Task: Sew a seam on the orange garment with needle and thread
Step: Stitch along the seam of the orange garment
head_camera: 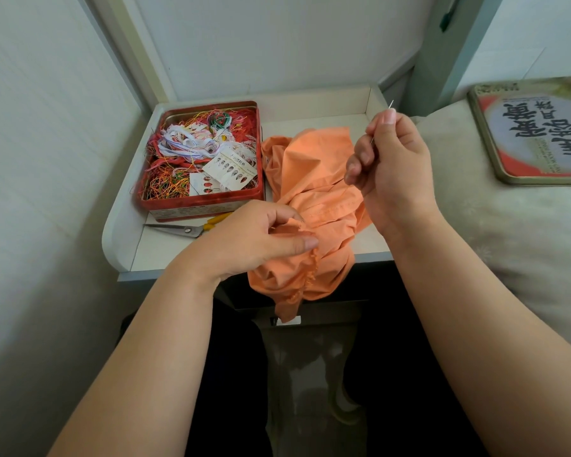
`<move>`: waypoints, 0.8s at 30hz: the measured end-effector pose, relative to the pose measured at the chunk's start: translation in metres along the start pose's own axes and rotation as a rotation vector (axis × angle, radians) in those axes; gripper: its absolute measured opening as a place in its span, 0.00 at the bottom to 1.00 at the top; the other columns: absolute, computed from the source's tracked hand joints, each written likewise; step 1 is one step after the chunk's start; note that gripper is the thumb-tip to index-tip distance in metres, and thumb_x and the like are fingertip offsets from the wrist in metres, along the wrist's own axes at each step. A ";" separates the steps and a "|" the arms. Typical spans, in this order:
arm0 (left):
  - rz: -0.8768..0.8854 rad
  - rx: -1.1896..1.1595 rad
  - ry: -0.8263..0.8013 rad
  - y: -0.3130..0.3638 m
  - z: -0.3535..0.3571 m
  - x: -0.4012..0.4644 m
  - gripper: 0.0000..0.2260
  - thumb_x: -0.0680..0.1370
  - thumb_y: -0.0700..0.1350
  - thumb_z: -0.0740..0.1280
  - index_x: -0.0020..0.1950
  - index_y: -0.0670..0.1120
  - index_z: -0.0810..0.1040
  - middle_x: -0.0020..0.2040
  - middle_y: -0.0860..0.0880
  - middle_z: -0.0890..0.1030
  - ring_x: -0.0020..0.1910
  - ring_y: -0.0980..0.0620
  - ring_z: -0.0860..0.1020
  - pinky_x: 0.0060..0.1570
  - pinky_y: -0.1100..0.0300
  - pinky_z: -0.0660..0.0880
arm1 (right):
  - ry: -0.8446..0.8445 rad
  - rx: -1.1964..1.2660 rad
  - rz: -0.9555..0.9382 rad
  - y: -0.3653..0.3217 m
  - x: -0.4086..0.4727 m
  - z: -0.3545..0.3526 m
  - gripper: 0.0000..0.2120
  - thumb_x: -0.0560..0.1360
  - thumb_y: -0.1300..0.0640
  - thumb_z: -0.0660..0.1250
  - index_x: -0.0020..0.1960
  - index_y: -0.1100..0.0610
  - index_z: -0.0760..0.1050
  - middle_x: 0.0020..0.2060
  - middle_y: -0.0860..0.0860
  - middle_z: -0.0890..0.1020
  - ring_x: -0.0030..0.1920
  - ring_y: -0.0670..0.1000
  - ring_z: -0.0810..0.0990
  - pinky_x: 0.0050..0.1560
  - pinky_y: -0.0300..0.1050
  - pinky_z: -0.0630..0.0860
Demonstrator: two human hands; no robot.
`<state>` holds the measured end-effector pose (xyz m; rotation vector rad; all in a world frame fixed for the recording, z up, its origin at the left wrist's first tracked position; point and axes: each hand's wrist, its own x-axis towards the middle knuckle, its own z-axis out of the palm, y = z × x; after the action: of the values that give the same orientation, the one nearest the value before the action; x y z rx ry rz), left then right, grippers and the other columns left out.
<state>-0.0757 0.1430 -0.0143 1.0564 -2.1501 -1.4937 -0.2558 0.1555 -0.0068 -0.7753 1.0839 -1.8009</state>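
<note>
The orange garment (314, 179) lies crumpled on the small white table (314, 103), and part of it hangs over the front edge. My left hand (254, 239) grips a bunched fold with a frayed seam edge near the table's front. My right hand (393, 163) is raised above the cloth and pinches a thin steel needle (390, 105) whose tip points up and away. A faint thread runs from the fingers down toward the fabric.
A red tin (205, 202) full of tangled coloured threads and needle cards stands on the table's left. Yellow-handled scissors (185, 229) lie in front of it. The tin's lid (538, 130) rests on the bed at the right. Walls close in on the left and behind.
</note>
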 end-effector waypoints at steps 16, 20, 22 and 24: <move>-0.017 0.063 -0.122 -0.005 -0.004 -0.003 0.05 0.67 0.57 0.72 0.38 0.57 0.83 0.40 0.58 0.83 0.44 0.62 0.80 0.50 0.61 0.73 | 0.023 -0.022 0.050 0.002 0.000 0.004 0.16 0.85 0.53 0.50 0.41 0.56 0.68 0.24 0.47 0.70 0.25 0.48 0.72 0.27 0.40 0.71; -0.064 -0.060 0.100 -0.013 -0.011 -0.001 0.07 0.74 0.54 0.66 0.46 0.52 0.80 0.42 0.58 0.84 0.47 0.60 0.80 0.55 0.59 0.73 | -0.024 -0.120 0.155 0.005 -0.006 0.005 0.16 0.85 0.52 0.51 0.41 0.55 0.69 0.26 0.49 0.76 0.30 0.48 0.76 0.32 0.39 0.72; -0.115 -0.127 0.128 -0.016 -0.014 -0.001 0.06 0.79 0.49 0.63 0.48 0.52 0.80 0.43 0.58 0.84 0.48 0.60 0.80 0.56 0.59 0.73 | -0.055 -0.227 0.150 0.004 -0.012 0.007 0.16 0.84 0.52 0.51 0.41 0.55 0.69 0.28 0.49 0.78 0.29 0.47 0.73 0.30 0.38 0.68; -0.147 -0.151 0.150 -0.017 -0.015 -0.001 0.08 0.81 0.48 0.62 0.50 0.51 0.80 0.47 0.55 0.84 0.52 0.55 0.81 0.60 0.55 0.74 | -0.107 -0.308 0.123 0.002 -0.017 0.009 0.16 0.85 0.52 0.51 0.41 0.55 0.68 0.25 0.50 0.76 0.25 0.46 0.66 0.25 0.37 0.62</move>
<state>-0.0591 0.1304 -0.0231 1.2515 -1.8635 -1.5590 -0.2399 0.1672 -0.0062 -0.9538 1.3254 -1.4906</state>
